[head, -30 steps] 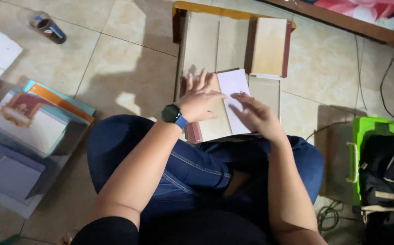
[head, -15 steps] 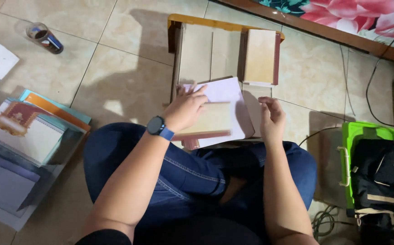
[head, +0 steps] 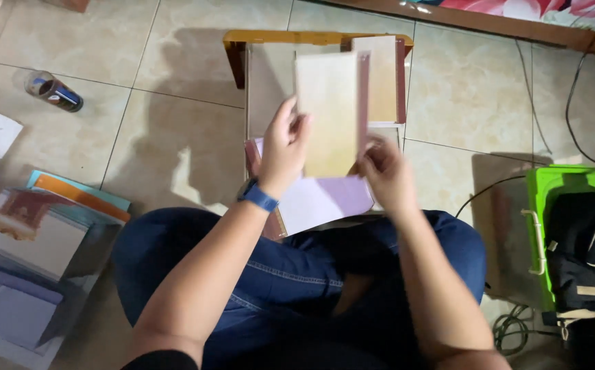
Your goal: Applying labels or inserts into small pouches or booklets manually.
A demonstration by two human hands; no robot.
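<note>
Tiled floor (head: 174, 103) fills the view, with the person sitting cross-legged on it in jeans. Far left of the fingers lies a loose heap of books (head: 37, 253), and up-left of them a small can (head: 53, 91) rests on its side. The left hand (head: 285, 151), a blue watch (head: 258, 197) at the wrist, grips the left edge of a cream booklet (head: 328, 113) raised off the floor; the right hand (head: 386, 175) pinches its lower right corner, fingers closed on it. Just below the fingers a lilac sheet (head: 321, 199) lies on the lap. Beyond them an open box (head: 270, 51) holds another booklet upright. Far right stands a green crate (head: 571, 181) with a dark bag. Judging by this, sorting seems midway: one booklet stowed, one in hand, the heap untouched.
</note>
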